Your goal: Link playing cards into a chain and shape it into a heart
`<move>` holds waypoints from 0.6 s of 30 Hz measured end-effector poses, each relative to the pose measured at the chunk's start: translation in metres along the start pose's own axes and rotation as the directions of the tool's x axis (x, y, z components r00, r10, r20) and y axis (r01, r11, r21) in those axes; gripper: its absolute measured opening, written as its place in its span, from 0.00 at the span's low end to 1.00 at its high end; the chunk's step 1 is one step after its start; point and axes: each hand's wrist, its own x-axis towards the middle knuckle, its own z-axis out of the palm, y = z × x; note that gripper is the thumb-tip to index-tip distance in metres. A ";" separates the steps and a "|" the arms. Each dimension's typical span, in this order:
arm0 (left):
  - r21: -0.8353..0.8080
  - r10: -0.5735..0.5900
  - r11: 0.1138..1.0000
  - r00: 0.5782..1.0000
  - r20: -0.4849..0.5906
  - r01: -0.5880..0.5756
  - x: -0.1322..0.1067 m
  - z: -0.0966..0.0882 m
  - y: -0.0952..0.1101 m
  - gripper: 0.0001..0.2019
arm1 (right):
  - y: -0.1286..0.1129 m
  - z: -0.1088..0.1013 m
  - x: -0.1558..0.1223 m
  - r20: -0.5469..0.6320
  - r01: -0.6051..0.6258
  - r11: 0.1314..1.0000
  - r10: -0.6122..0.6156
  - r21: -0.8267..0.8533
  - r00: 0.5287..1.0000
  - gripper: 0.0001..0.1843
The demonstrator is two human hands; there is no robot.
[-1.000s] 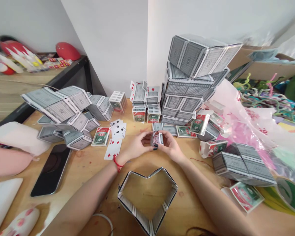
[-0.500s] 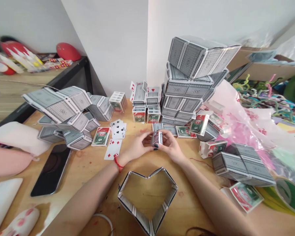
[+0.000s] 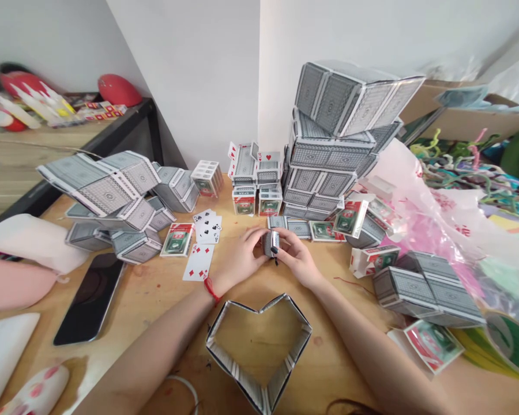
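Observation:
Over the middle of the wooden table, my left hand and my right hand face each other with a small playing card between their fingertips. The card looks bent or folded, its grey patterned back partly showing. Fingers of both hands curl round it. A heart-shaped frame made of joined cards stands between my forearms, nearer to me. Left of my left hand lie face-up cards: a diamond card and several spade cards. Beyond the hands are small grey card pieces.
A tall stack of card boxes rises at back right; lower card structures stand left and right. A phone lies at left. Red-green card packs, green tape and a pink plastic bag surround the work area.
The card has turned between my fingers: its printed face showed before, now more of its grey back does. My fingers have drawn slightly closer around it.

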 end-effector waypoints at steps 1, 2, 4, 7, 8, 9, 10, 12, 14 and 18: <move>0.018 0.007 1.000 1.000 -0.005 -0.007 0.000 0.000 0.000 0.23 | 0.000 0.000 0.000 -0.008 0.000 1.000 0.000 0.004 1.000 0.22; 0.033 0.014 0.999 1.000 -0.009 -0.014 0.000 0.000 0.001 0.23 | 0.001 0.000 0.000 -0.016 0.001 1.000 -0.001 0.010 1.000 0.21; 0.055 0.030 0.998 0.999 -0.012 -0.029 -0.001 0.000 0.001 0.23 | 0.001 0.000 0.000 -0.032 0.004 1.000 -0.004 0.026 0.999 0.18; 0.082 0.046 0.996 0.999 -0.007 -0.045 -0.001 0.000 0.002 0.24 | 0.001 0.001 0.000 -0.054 0.007 0.999 -0.005 0.039 0.999 0.15; 0.090 0.048 0.995 0.999 -0.007 -0.047 -0.002 0.000 0.002 0.24 | 0.001 0.002 0.000 -0.056 0.006 0.999 -0.004 0.039 0.998 0.15; 0.097 0.049 0.994 0.999 -0.007 -0.048 -0.002 0.000 0.002 0.24 | 0.001 0.002 0.000 -0.059 0.004 0.999 -0.002 0.040 0.998 0.15; 0.104 0.048 0.993 0.999 -0.006 -0.047 -0.002 0.000 0.001 0.23 | 0.002 0.002 0.000 -0.066 0.001 0.999 0.001 0.043 0.998 0.16; 0.109 0.051 0.993 0.999 -0.004 -0.051 -0.002 0.000 0.000 0.23 | 0.002 0.003 0.000 -0.087 -0.017 0.998 0.021 0.054 0.996 0.20; 0.102 0.063 0.993 0.998 -0.009 -0.062 -0.002 0.000 -0.001 0.23 | 0.002 0.003 0.001 -0.098 -0.057 0.996 0.063 0.062 0.993 0.24; 0.078 0.071 0.995 0.997 -0.026 -0.069 -0.002 0.000 -0.001 0.24 | 0.002 0.003 0.002 -0.071 -0.130 0.991 0.132 0.028 0.989 0.24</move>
